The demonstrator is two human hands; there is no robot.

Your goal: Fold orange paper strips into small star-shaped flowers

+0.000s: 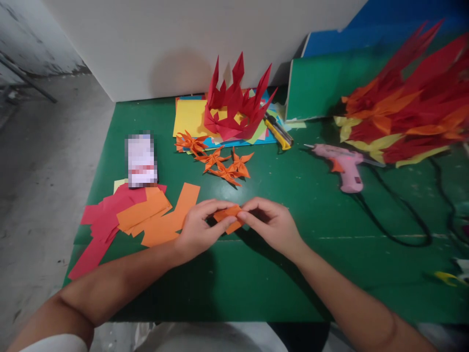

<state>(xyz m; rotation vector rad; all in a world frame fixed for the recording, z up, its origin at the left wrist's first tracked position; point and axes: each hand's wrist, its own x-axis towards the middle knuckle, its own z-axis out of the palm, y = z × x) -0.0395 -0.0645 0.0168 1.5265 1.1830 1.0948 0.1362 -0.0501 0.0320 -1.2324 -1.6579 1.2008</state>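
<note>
My left hand [200, 230] and my right hand [269, 222] meet over the green table [278, 278], both pinching a small folded orange paper piece [229, 218] between fingertips. Left of my hands lie loose orange paper strips [157, 217] and red paper strips [100, 222]. Several finished orange folded paper shapes [220, 164] sit just beyond my hands.
A red spiky paper model [234, 105] rests on a stack of coloured sheets [190, 117]. A yellow utility knife [278, 132], a pink glue gun [344, 166] with a black cord [399, 220], a large red-orange paper model [410, 107] and a blurred card [141, 159] also lie here.
</note>
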